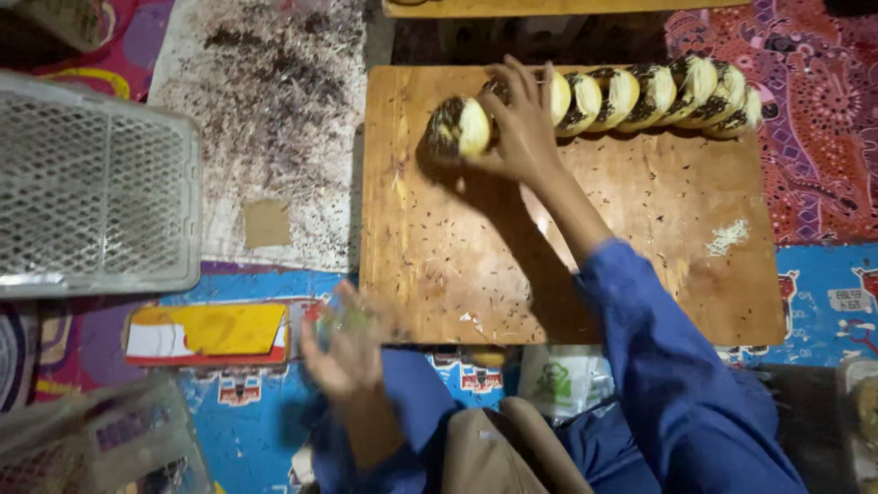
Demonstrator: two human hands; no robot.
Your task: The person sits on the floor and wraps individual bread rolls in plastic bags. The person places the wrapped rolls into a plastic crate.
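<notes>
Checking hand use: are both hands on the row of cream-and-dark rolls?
No, only the right hand touches the row of cream-and-dark rolls; the blurred left hand is off the wooden board.
</notes>
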